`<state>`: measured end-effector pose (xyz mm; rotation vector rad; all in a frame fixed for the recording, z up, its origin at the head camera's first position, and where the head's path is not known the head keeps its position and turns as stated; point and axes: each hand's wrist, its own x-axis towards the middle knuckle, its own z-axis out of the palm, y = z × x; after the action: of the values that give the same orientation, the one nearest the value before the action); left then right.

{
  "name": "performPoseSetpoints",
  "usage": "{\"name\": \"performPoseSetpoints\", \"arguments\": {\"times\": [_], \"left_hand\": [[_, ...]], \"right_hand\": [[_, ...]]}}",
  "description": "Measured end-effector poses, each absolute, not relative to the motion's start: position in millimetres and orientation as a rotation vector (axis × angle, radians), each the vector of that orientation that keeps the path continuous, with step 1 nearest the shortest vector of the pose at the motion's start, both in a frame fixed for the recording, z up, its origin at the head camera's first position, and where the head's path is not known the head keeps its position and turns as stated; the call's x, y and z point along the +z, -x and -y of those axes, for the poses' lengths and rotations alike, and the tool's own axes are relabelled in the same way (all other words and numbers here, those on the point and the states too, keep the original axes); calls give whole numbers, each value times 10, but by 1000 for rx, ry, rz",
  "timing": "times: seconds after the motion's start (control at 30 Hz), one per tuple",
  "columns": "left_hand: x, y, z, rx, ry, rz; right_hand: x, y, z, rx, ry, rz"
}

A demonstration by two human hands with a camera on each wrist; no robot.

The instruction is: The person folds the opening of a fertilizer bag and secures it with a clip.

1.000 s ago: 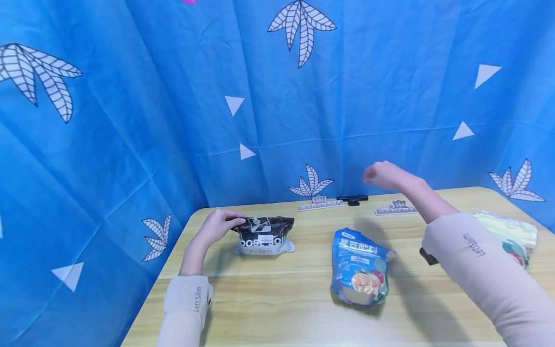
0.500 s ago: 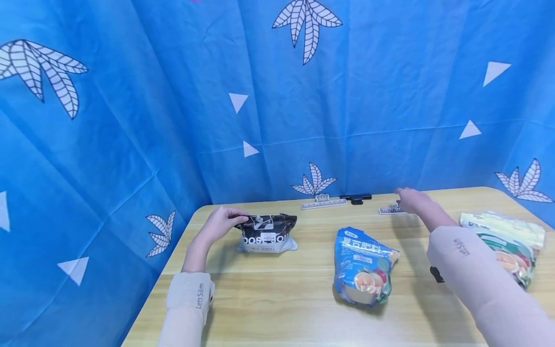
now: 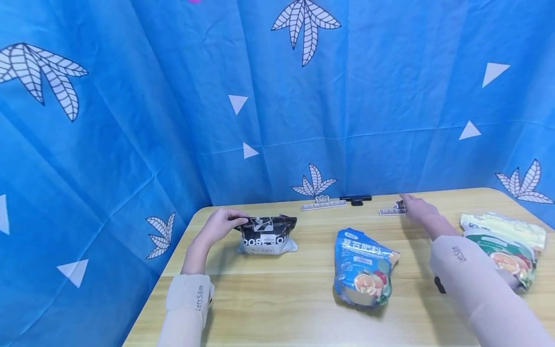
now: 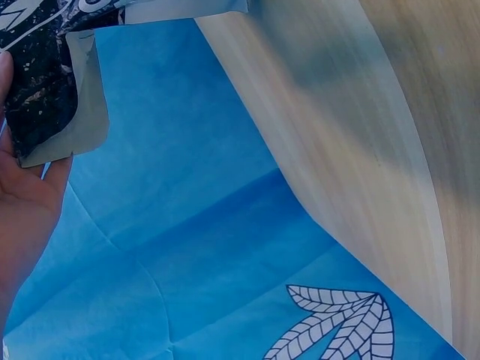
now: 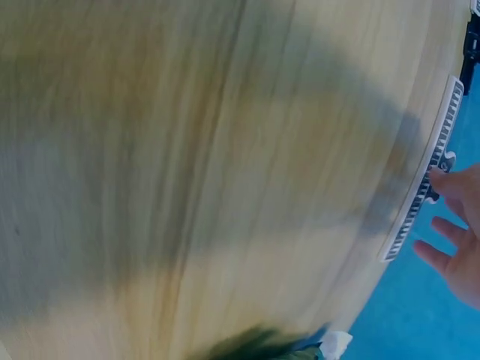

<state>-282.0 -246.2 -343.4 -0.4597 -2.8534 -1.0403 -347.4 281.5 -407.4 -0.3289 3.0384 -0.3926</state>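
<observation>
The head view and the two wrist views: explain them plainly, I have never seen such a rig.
There is no machine here, just a person's two bare hands. One picture comes from a camera worn on the head, the other two from a camera on each wrist. On the wooden table are a black-and-white bag, a blue bag and a green bag. Near the far edge lie a left piano-key clip, a black clip and a right piano-key clip. The left hand pinches the black-and-white bag's top corner. The right hand is at the right piano-key clip, fingers spread.
</observation>
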Motion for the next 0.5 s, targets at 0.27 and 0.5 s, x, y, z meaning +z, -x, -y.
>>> {"name": "performPoseSetpoints", "arguments": {"times": [0.27, 0.5], "left_hand": [[-3429, 2821, 2454, -1056, 450, 2847], [-3431, 2812, 2468, -1060, 439, 2856]], "right_hand": [[-4153, 3506, -2844, -326, 323, -3134], [-4106, 3522, -2837, -335, 345, -3217]]}}
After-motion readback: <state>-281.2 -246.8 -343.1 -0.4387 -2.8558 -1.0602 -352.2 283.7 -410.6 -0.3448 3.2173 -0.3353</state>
